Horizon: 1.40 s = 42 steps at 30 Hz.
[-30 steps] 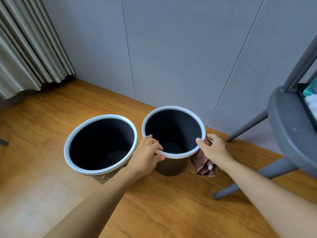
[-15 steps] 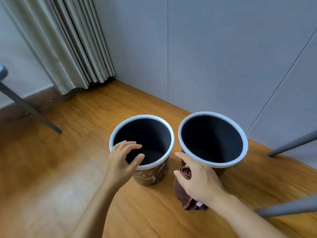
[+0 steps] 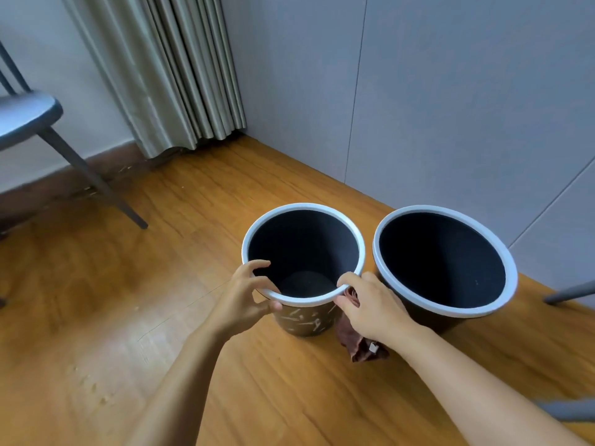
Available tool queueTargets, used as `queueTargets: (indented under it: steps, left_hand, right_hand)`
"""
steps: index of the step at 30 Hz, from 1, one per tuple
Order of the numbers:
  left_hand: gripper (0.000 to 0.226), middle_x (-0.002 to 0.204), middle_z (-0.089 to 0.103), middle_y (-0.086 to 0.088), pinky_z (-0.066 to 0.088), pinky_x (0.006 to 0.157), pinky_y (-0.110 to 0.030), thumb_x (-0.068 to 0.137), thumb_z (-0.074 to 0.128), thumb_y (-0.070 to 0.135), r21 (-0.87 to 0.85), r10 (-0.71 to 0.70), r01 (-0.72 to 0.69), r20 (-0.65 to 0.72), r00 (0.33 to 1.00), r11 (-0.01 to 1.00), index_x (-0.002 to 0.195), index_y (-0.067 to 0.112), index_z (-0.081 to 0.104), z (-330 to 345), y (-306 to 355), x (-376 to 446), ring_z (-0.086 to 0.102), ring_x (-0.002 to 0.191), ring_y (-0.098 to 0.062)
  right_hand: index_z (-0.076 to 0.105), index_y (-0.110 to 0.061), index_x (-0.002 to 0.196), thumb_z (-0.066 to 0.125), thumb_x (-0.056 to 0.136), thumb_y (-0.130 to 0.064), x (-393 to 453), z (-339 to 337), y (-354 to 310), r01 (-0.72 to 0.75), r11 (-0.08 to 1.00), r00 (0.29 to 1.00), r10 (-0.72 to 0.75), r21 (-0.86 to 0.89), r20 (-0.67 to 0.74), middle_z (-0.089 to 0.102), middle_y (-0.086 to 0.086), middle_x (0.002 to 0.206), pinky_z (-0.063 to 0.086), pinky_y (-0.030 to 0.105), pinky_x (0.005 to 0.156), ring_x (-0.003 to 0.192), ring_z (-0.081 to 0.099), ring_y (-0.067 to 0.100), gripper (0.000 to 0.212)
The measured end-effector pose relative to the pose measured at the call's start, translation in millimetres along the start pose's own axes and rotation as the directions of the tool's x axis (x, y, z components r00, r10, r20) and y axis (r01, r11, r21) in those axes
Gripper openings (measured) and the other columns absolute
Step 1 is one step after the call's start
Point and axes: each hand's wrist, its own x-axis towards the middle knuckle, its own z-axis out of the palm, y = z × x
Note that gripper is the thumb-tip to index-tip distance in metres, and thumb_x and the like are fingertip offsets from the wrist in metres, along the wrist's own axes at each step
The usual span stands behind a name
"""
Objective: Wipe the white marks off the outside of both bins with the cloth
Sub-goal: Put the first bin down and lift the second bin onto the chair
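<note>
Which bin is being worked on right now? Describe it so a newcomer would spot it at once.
From the curtain in the room corner, look down the wooden floor to two dark bins with pale rims by the grey wall. It is the left bin, nearer the curtain. White marks streak its outer side, the left hand grips its rim, and the right hand holds a brown cloth against it.

Left bin (image 3: pixel 304 320) upright, white marks on its side, brown cloth (image 3: pixel 351 342) beside, right bin (image 3: pixel 446 312) upright alongside
</note>
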Motion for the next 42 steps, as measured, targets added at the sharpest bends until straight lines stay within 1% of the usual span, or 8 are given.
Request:
queueTargets:
  steps: [9, 14, 18, 23, 28, 34, 38, 42]
  left_hand:
    - [0.018, 0.124, 0.056, 0.016, 0.049, 0.091, -0.041, 0.078, 0.086, 0.024, 0.036, 0.128, -0.123, -0.221, 0.967, 0.992, 0.084, 0.031, 0.072, -52, 49, -28, 0.055, 0.114, -0.013]
    - [0.018, 0.125, 0.056, 0.013, 0.053, 0.088, -0.042, 0.078, 0.085, 0.024, 0.082, 0.235, -0.221, -0.274, 0.932, 0.972, 0.087, 0.032, 0.072, -109, 125, -46, 0.053, 0.115, -0.018]
    - [0.017, 0.123, 0.057, 0.013, 0.050, 0.090, -0.031, 0.079, 0.084, 0.022, 0.075, 0.332, -0.325, -0.312, 0.890, 0.943, 0.088, 0.030, 0.073, -136, 204, -51, 0.052, 0.117, -0.009]
    - [0.015, 0.119, 0.059, 0.017, 0.043, 0.082, -0.009, 0.080, 0.083, 0.027, 0.045, 0.461, -0.471, -0.305, 0.834, 0.881, 0.089, 0.033, 0.072, -137, 314, -55, 0.054, 0.111, -0.003]
    - [0.018, 0.117, 0.058, 0.022, 0.041, 0.076, 0.000, 0.080, 0.083, 0.028, -0.011, 0.594, -0.621, -0.283, 0.753, 0.784, 0.086, 0.038, 0.070, -110, 427, -59, 0.053, 0.108, 0.003]
    - [0.018, 0.113, 0.062, 0.020, 0.039, 0.083, -0.012, 0.077, 0.085, 0.026, -0.186, 0.717, -0.750, -0.219, 0.662, 0.635, 0.079, 0.037, 0.071, -56, 548, -68, 0.056, 0.106, 0.009]
    - [0.010, 0.110, 0.062, 0.021, 0.038, 0.078, -0.007, 0.074, 0.077, 0.045, -0.254, 0.777, -0.788, -0.167, 0.607, 0.561, 0.078, 0.043, 0.068, -20, 612, -83, 0.060, 0.102, -0.001]
    - [0.010, 0.103, 0.063, 0.020, 0.049, 0.077, -0.016, 0.080, 0.080, 0.040, -0.306, 0.827, -0.803, -0.075, 0.557, 0.512, 0.084, 0.035, 0.073, 9, 652, -89, 0.061, 0.098, -0.001]
  right_hand:
    - [0.049, -0.049, 0.113, 0.061, 0.102, -0.042, -28, -44, -44, 0.141, 0.988, 0.979, -0.129, 0.067, -0.159, 0.049, -0.017, 0.097, 0.053, 0.019, 0.072, 0.088, 0.058, 0.007, 0.017]
    - [0.054, -0.047, 0.113, 0.064, 0.101, -0.042, -70, -113, -85, 0.196, 0.972, 0.951, -0.157, 0.126, -0.266, 0.052, -0.017, 0.102, 0.054, 0.020, 0.078, 0.094, 0.059, 0.008, 0.016]
    - [0.062, -0.045, 0.111, 0.069, 0.098, -0.041, -116, -190, -103, 0.215, 0.958, 0.921, -0.133, 0.192, -0.367, 0.062, -0.017, 0.109, 0.045, 0.009, 0.080, 0.104, 0.059, 0.002, 0.016]
    - [0.065, -0.046, 0.109, 0.076, 0.093, -0.040, -202, -288, -100, 0.174, 0.970, 0.864, -0.069, 0.169, -0.498, 0.067, -0.020, 0.105, 0.043, -0.001, 0.073, 0.100, 0.061, -0.004, 0.020]
    - [0.065, -0.050, 0.105, 0.077, 0.089, -0.047, -307, -376, -81, 0.087, 0.994, 0.781, -0.031, 0.059, -0.624, 0.067, -0.027, 0.101, 0.048, 0.019, 0.077, 0.097, 0.063, -0.002, 0.020]
    - [0.066, -0.045, 0.105, 0.072, 0.089, -0.049, -427, -441, -50, -0.099, 0.995, 0.647, 0.041, -0.030, -0.761, 0.066, -0.029, 0.105, 0.044, 0.018, 0.075, 0.100, 0.060, -0.007, 0.018]
    - [0.067, -0.045, 0.102, 0.072, 0.089, -0.047, -494, -460, -29, -0.188, 0.982, 0.573, 0.104, -0.007, -0.813, 0.067, -0.028, 0.103, 0.043, 0.017, 0.075, 0.099, 0.062, -0.007, 0.013]
    - [0.067, -0.047, 0.101, 0.069, 0.087, -0.055, -540, -466, -10, -0.257, 0.966, 0.518, 0.157, 0.022, -0.841, 0.068, -0.026, 0.099, 0.043, 0.020, 0.073, 0.095, 0.062, -0.006, 0.016]
